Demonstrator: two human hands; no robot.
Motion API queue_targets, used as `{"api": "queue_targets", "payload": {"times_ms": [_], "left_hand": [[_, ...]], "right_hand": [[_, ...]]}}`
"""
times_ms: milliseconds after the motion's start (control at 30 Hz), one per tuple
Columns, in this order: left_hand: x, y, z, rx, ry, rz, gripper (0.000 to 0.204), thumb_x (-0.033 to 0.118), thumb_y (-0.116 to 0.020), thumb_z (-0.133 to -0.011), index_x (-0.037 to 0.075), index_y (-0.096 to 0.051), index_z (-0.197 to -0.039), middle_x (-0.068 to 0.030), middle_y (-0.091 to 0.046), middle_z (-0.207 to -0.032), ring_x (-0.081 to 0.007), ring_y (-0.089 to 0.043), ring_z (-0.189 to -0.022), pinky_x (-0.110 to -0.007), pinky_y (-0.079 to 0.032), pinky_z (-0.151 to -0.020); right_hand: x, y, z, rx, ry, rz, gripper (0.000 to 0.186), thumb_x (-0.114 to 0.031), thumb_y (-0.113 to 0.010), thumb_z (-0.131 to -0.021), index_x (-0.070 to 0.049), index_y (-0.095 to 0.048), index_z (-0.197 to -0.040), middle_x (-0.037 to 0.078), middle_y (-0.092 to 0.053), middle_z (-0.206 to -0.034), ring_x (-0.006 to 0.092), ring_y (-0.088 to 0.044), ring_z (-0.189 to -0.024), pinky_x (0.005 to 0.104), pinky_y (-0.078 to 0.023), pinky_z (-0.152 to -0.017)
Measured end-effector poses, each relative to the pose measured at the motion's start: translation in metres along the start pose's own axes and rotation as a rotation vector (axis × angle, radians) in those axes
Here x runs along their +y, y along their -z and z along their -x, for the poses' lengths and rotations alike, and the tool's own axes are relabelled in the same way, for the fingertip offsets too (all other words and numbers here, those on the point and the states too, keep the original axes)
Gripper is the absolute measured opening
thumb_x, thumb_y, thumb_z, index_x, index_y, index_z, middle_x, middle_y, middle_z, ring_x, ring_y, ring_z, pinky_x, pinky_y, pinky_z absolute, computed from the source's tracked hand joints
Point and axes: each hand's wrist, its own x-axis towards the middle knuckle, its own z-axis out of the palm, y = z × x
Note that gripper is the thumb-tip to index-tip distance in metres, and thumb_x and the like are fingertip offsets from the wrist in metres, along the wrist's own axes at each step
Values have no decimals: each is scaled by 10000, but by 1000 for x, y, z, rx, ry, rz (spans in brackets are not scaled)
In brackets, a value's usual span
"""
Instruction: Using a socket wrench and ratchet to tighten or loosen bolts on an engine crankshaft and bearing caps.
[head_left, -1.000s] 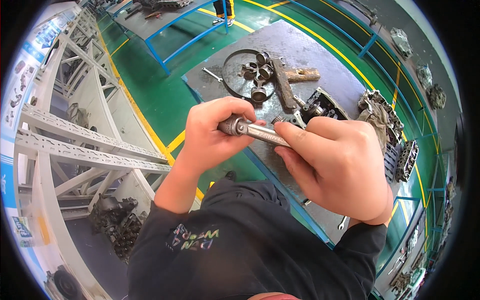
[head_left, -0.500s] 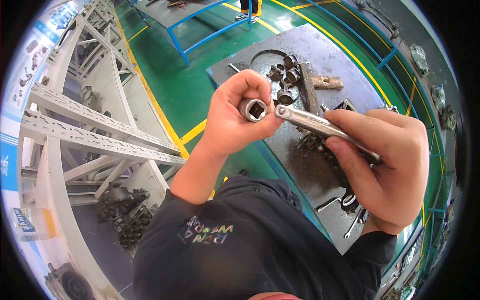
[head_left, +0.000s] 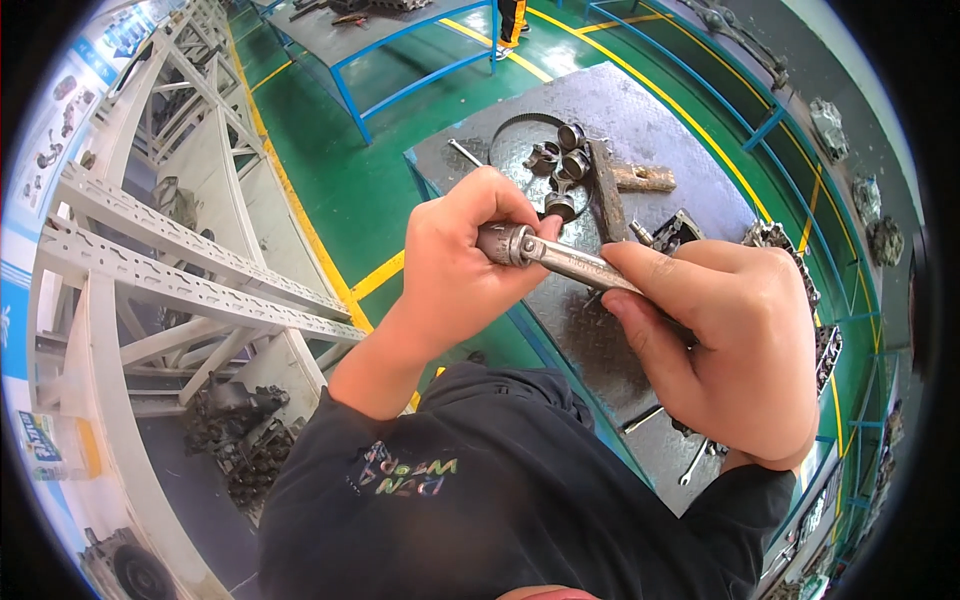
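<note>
Thumb and curled fingers of my left hand [head_left: 440, 265] are closed around a metal socket [head_left: 500, 243] in front of my chest. My right hand [head_left: 740, 345] pinches a silver hinged socket wrench handle [head_left: 585, 268] between thumb and fingers. The hinged head of that handle meets the socket's open end and looks seated in it; the square drive itself is hidden. Below both hands, on the metal-topped workbench [head_left: 660, 110], lie several pistons [head_left: 572, 163] and a hammer [head_left: 607, 195] with a worn wooden handle.
A thin dark ring or belt [head_left: 505, 122] curves around the pistons, near a slim metal rod [head_left: 466, 153]. Engine parts [head_left: 675, 230] and an open-end wrench [head_left: 690, 466] lie by my right arm. White racks [head_left: 200, 275] stand left. A person's legs [head_left: 510, 25] show beside another bench [head_left: 350, 35].
My right hand has moved left and brought the handle's head onto the socket, covering its square hole. The left hand still holds the socket and has shifted slightly.
</note>
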Motion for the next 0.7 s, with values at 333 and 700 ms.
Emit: {"api": "queue_targets", "payload": {"times_ms": [333,700], "left_hand": [[-12,5,5,-22,-111,-34,276,34,-802,-723,67,-528,-719,-71,-501,-598,-217,-489,-462,-281,-385,-459],[-15,3,14,12,-108,-59,267,7,-784,-700,74,-526,-709,-74,-517,-588,-218,-523,-463,-300,-391,-451]], "right_hand": [[9,-3,-2,-22,88,-72,230,-52,-747,-759,-9,-727,-984,104,-518,-572,281,-515,-474,375,-367,-452],[16,-10,-4,-77,100,-163,231,-39,-747,-773,1,-723,-999,110,-530,-587,278,-517,-482,380,-375,-460]]}}
